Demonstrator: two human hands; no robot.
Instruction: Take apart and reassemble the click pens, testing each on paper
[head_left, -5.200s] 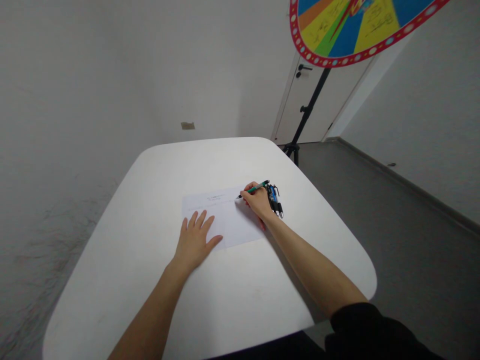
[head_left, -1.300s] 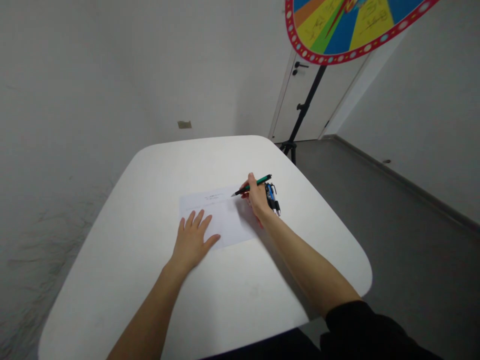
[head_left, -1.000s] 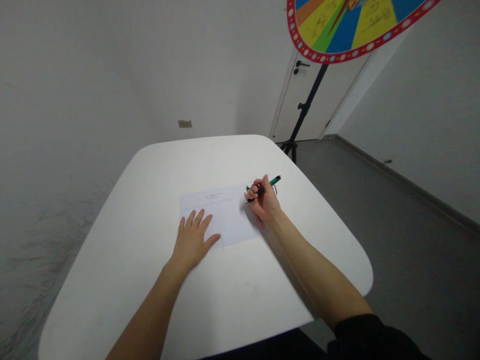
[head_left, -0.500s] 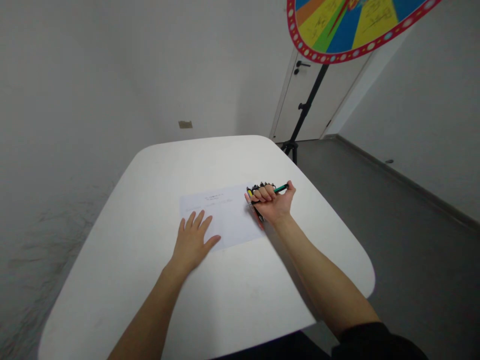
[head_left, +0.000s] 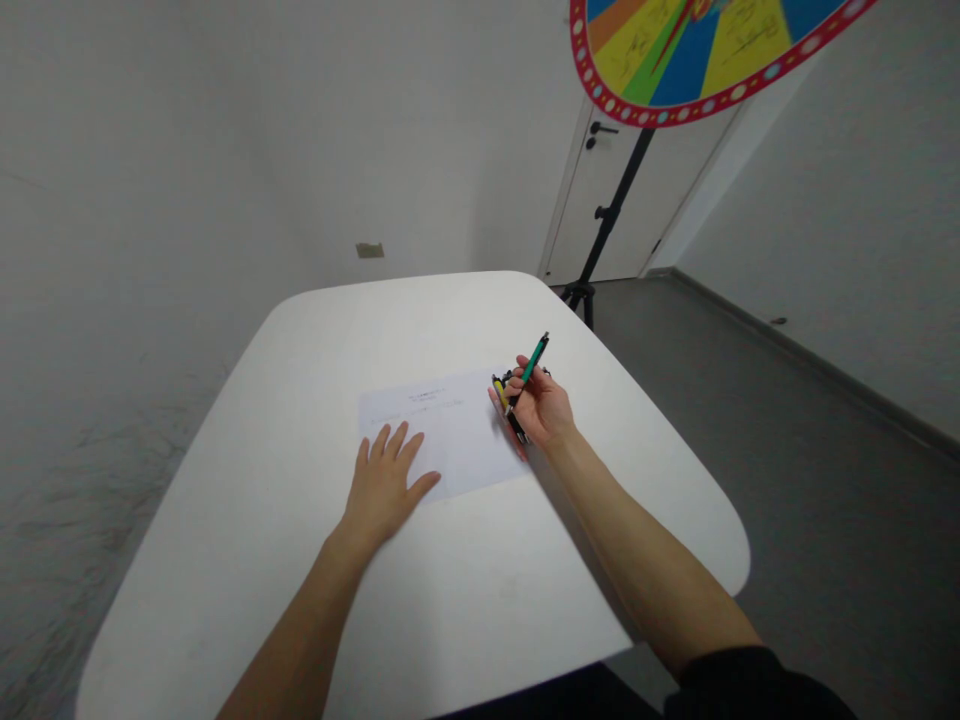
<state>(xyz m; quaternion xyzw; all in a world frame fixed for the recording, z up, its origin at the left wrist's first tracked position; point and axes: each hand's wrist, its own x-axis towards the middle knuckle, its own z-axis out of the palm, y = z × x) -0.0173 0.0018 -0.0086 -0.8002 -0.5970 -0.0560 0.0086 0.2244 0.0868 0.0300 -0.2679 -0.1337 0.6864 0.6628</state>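
Note:
A white sheet of paper [head_left: 457, 440] with a few printed lines near its top lies on the table. My left hand [head_left: 385, 485] rests flat on its lower left part, fingers spread. Above the sheet's right side, my right hand [head_left: 546, 408] holds a green and black pen [head_left: 534, 360] that slants up to the right. Under and beside that hand are several other pens [head_left: 499, 391], one of them yellow, and a thin pinkish strip [head_left: 495, 401]. The hand partly hides these, so I cannot tell how they are held together.
The white table [head_left: 247, 480] has rounded corners. Past its far right corner stands a colourful prize wheel [head_left: 690, 80] on a black tripod [head_left: 615, 205]. A door [head_left: 637, 190] is behind it, and a pale wall [head_left: 262, 150] runs behind the table.
The green pen has swung from nearly level to steeply upright in my right hand, whose fingers and thumb have shifted around it. My left hand has stayed in place.

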